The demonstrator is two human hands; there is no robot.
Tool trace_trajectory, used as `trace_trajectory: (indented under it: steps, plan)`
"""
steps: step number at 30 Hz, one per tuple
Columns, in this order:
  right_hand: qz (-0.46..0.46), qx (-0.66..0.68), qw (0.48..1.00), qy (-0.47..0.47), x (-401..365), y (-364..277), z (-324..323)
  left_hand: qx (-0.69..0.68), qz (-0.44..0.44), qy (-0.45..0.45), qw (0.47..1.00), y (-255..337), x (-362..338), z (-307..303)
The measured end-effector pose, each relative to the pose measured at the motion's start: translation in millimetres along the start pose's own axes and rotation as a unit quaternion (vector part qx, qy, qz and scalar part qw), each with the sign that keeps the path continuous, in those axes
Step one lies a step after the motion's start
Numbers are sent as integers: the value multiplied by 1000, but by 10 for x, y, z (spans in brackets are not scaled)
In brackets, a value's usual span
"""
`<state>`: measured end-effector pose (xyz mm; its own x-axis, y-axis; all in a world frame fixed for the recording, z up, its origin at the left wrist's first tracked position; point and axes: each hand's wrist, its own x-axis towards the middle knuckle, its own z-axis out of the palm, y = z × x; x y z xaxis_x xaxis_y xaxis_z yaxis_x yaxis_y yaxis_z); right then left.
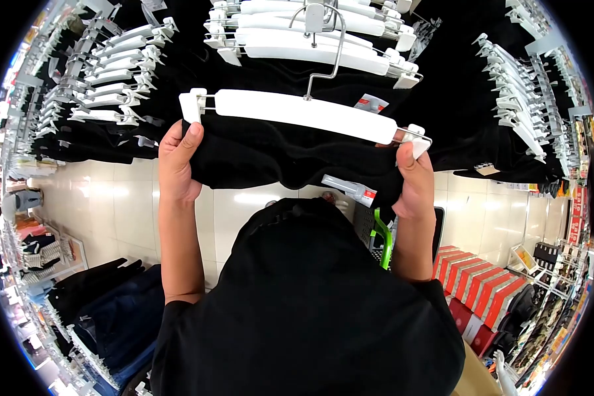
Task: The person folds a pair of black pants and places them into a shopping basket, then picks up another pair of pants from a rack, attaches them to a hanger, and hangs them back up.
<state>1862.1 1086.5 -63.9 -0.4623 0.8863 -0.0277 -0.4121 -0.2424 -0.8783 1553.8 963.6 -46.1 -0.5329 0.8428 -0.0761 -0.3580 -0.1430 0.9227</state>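
Observation:
A white hanger (pixel 303 117) with a metal hook hangs at the front of the middle rack, its hook reaching up to the rail end. Black trousers or a similar black garment (pixel 264 155) hang from its clips, with a clear size strip and a red-and-white tag (pixel 369 195) on the cloth. My left hand (pixel 179 158) grips the garment at the hanger's left clip, thumb on top. At the right clip my right hand (pixel 414 175) holds the other end, its thumb against the clip and fingers partly hidden behind.
More white hangers (pixel 310 46) with black garments fill the rack behind, and others hang at left (pixel 115 72) and right (pixel 518 99). A basket with a green handle (pixel 383 237) is below. Red-and-white boxes (pixel 482 284) stand lower right; dark jeans (pixel 122 323) hang lower left.

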Motion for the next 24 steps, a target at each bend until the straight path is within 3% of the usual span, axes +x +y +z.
trace_trajectory:
  steps: [4, 10, 24]
  plan:
    - [5, -12, 999, 35, 37, 16, 33, 6, 0, 0, 1000, -8, 14, 32]
    - [14, 21, 1000, -10, 45, 27, 15, 10, 1, -15, 1000, -71, 43, -84]
    - [37, 51, 998, -16, 126, 40, 67, 15, -20, -16, 1000, -14, 61, 49]
